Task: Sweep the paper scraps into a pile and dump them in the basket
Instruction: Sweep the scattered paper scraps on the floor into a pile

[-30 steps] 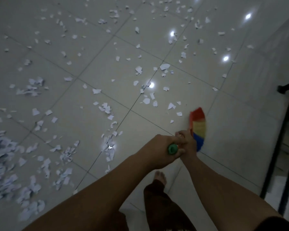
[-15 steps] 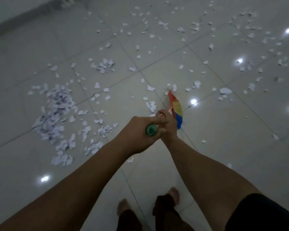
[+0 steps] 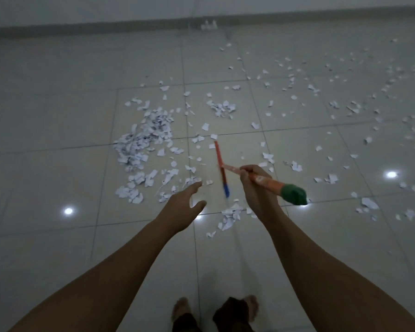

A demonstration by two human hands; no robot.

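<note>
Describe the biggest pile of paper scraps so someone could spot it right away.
On the tiled floor, look left of the broom gripped by the right hand. The pile is the one dense white heap; scraps elsewhere lie thinly scattered.

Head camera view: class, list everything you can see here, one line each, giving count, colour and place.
loose pile of torn paper scraps: one, white, floor left of centre
scattered paper scraps: many, white, centre, right and far floor
long-handled broom: one, orange handle, green end cap, red-to-blue head seen edge-on, centre, head right of the pile
glossy tiled floor: one, pale grey, whole view
light reflections: several, white, on the tiles
skirting strip: one, dark grey, along the far wall
small objects: count unclear, white, at the far wall's foot
bare feet: two, bottom centre
left grip: one, open, empty, above the floor near the pile
right grip: one, curled round the broom handle
</note>
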